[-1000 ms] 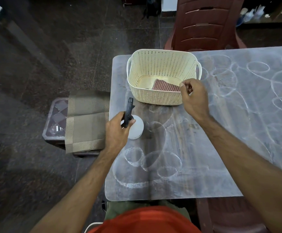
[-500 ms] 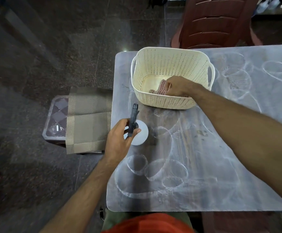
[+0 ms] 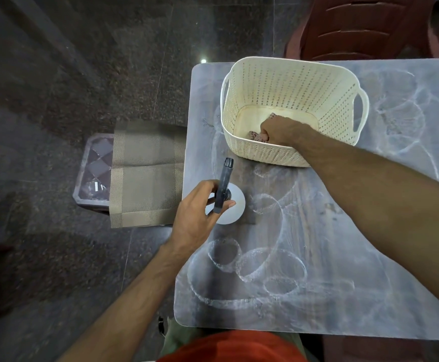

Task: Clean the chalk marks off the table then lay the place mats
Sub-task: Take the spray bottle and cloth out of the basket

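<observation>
Both hands grip: left (image 3: pixel 200 212) spray bottle (image 3: pixel 224 199), right (image 3: pixel 278 131) cloth (image 3: pixel 257 135).

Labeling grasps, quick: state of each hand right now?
Left hand: grips the spray bottle.
Right hand: grips the cloth in the basket.

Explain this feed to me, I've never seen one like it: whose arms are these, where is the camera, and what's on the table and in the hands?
No machine here: a person works bare-handed, filmed by one wide-angle camera on their head looking down. The left hand grips the black trigger head of a white spray bottle standing on the grey table, which is covered in white chalk loops. The right hand reaches into the cream perforated plastic basket and grips a red checked cloth. Folded olive-brown place mats wait on a low stool left of the table.
</observation>
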The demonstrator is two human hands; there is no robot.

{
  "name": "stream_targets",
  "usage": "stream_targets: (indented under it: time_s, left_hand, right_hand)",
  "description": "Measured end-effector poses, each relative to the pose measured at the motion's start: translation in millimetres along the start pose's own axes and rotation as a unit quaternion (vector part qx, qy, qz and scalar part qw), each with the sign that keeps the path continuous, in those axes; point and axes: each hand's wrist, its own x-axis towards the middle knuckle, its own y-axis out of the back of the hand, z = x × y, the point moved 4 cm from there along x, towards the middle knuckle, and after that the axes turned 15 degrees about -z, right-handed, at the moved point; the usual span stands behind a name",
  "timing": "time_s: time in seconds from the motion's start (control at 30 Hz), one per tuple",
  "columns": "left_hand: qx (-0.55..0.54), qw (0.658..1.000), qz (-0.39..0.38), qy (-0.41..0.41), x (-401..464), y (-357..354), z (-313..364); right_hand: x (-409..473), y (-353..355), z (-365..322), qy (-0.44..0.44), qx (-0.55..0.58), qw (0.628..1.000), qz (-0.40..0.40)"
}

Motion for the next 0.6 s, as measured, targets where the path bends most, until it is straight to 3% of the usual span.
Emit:
stream_targets:
  time_s: [0.33, 0.5, 0.6]
  left_hand:
    - [0.003, 1.0, -0.009, 0.004, -1, 0, 2]
    - [0.0, 1.0, -0.014, 0.006, -2, -2, 0]
    - [-0.008, 1.0, -0.012, 0.01, -4, -3, -1]
  right_hand:
    - [-10, 6, 5, 0.01, 0.006, 1.0, 0.029]
    - [-37, 37, 32, -0.009, 0.132, 0.984, 0.115]
    - [-65, 54, 47, 0.01, 0.273, 0.946, 0.173]
